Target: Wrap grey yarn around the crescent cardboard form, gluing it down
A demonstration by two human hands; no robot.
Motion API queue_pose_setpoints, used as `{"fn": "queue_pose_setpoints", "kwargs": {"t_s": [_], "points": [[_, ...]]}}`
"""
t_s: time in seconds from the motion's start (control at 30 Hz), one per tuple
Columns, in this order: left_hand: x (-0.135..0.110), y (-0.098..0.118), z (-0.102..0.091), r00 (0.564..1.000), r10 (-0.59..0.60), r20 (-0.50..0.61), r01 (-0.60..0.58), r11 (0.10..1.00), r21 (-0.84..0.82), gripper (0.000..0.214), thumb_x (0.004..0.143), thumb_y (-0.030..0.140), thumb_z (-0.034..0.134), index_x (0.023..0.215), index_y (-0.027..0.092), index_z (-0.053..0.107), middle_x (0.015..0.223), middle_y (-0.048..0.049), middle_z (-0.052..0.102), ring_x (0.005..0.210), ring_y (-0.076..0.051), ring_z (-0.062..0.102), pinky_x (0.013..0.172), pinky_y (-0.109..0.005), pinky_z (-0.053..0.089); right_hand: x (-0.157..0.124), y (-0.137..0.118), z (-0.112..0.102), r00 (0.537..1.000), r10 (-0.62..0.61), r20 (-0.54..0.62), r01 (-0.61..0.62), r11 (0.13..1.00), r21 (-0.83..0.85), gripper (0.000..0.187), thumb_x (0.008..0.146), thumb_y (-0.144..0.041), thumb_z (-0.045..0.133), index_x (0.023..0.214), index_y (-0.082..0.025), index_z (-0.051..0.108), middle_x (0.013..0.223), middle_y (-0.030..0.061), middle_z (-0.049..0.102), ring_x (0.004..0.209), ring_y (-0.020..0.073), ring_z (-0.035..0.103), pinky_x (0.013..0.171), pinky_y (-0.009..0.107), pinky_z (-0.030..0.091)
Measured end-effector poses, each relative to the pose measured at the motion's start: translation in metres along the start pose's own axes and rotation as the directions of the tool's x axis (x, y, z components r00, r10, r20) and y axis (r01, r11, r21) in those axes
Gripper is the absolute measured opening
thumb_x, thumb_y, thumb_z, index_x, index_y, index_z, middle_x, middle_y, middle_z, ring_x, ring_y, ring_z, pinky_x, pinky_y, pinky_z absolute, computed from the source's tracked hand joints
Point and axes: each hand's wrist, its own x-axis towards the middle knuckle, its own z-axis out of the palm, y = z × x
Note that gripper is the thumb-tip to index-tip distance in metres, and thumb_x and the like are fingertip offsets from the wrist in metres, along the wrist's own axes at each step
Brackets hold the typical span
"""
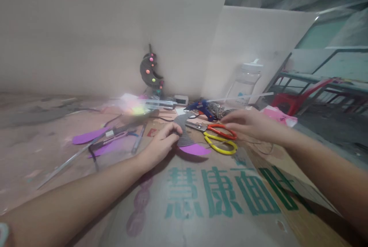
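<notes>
My left hand (162,143) pinches the edge of a grey felt-like curved piece (186,136) between thumb and fingers, low over the cardboard. Under it shows a purple piece (196,150) with a rounded edge. To the right lie scissors (220,150) with one red and one yellow handle loop; the grey piece hides the tips of their blades. Slightly blurred, my right hand (248,123) hovers by the red loop with fingers stretched out and nothing visible in them. A blue glue gun (199,106) lies behind the scissors, a clear stick at its back.
Printed cardboard (230,228) covers the front of the table. Left are purple pieces (89,135), a pink cutter (113,139) and a pen (138,139). A dark crescent ornament with coloured balls (147,71) stands against the wall. A clear bottle (245,82) stands at back right.
</notes>
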Motion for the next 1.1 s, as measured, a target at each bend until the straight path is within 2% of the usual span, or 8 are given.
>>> {"fn": "queue_pose_setpoints", "kwargs": {"t_s": [0.1,0.2,0.33,0.43,0.63,0.87,0.97,1.1], "points": [[-0.001,-0.001,0.000,0.997,0.067,0.035,-0.070,0.994,0.078,0.011,0.077,0.015,0.045,0.087,0.020,0.049,0.075,0.0037,0.044,0.069,-0.011,0.043,0.065,-0.023,0.033,-0.002,-0.031,0.026,0.996,0.046,-0.075,-0.029,0.977,0.209,0.030,0.085,-0.041,0.057,0.104,-0.021,0.070,0.102,0.0050,0.073,0.088,0.0212,0.068,0.072,0.030,0.053],[-0.002,-0.003,0.001,0.987,0.139,0.083,-0.149,0.979,0.136,0.012,0.079,0.014,0.045,0.089,0.019,0.051,0.082,0.0022,0.048,0.076,-0.012,0.045,0.071,-0.024,0.036,-0.011,-0.042,0.059,0.999,0.040,-0.002,-0.035,0.913,0.407,0.035,0.087,-0.040,0.056,0.114,-0.020,0.064,0.113,0.0073,0.070,0.088,0.0198,0.067,0.074,0.031,0.054],[-0.003,-0.005,0.002,0.980,0.158,0.121,-0.177,0.971,0.161,0.013,0.082,0.013,0.045,0.092,0.019,0.052,0.080,0.0024,0.049,0.073,-0.012,0.045,0.068,-0.025,0.036,-0.019,-0.040,0.081,0.995,0.076,0.059,-0.095,0.876,0.474,0.035,0.089,-0.042,0.053,0.111,-0.017,0.064,0.098,0.0081,0.071,0.076,0.0171,0.065,0.066,0.029,0.051],[-0.003,-0.005,0.002,0.980,0.159,0.118,-0.175,0.973,0.148,0.012,0.082,0.014,0.045,0.091,0.019,0.052,0.078,0.0028,0.048,0.071,-0.012,0.045,0.066,-0.024,0.036,-0.019,-0.040,0.082,0.993,0.075,0.091,-0.111,0.850,0.514,0.034,0.088,-0.042,0.054,0.109,-0.016,0.064,0.087,0.0056,0.070,0.071,0.0152,0.063,0.062,0.026,0.049],[-0.003,-0.002,0.003,0.982,0.162,0.097,-0.174,0.975,0.137,0.010,0.082,0.015,0.046,0.090,0.019,0.052,0.077,0.0022,0.049,0.070,-0.012,0.046,0.065,-0.024,0.036,-0.018,-0.049,0.082,0.979,0.107,0.173,-0.183,0.830,0.527,0.038,0.080,-0.034,0.064,0.113,-0.017,0.062,0.092,0.0049,0.068,0.071,0.0142,0.062,0.059,0.025,0.047],[-0.004,-0.004,0.002,0.971,0.221,0.088,-0.232,0.962,0.143,0.012,0.087,0.020,0.047,0.096,0.019,0.055,0.090,-0.0008,0.054,0.082,-0.013,0.051,0.075,-0.025,0.040,-0.017,-0.050,0.080,0.941,0.131,0.312,-0.282,0.813,0.509,0.019,0.077,-0.035,0.066,0.084,-0.017,0.066,0.058,-0.0031,0.058,0.050,0.0096,0.048,0.047,0.022,0.034],[-0.005,-0.002,0.003,0.975,0.200,0.093,-0.212,0.965,0.151,0.021,0.087,0.023,0.050,0.106,0.019,0.057,0.093,-0.0020,0.057,0.084,-0.014,0.053,0.077,-0.027,0.041,-0.016,-0.045,0.082,0.947,0.125,0.297,-0.279,0.778,0.563,0.019,0.077,-0.036,0.066,0.082,-0.018,0.063,0.058,-0.0039,0.056,0.050,0.0088,0.047,0.046,0.021,0.033],[-0.007,0.001,0.006,0.979,0.165,0.117,-0.185,0.965,0.189,0.032,0.081,0.019,0.056,0.112,0.019,0.056,0.088,-0.0015,0.059,0.076,-0.014,0.055,0.070,-0.027,0.043,-0.015,-0.041,0.083,0.952,0.125,0.278,-0.271,0.766,0.583,0.022,0.077,-0.038,0.067,0.083,-0.017,0.062,0.060,-0.0043,0.054,0.051,0.0080,0.045,0.047,0.021,0.032]]}}
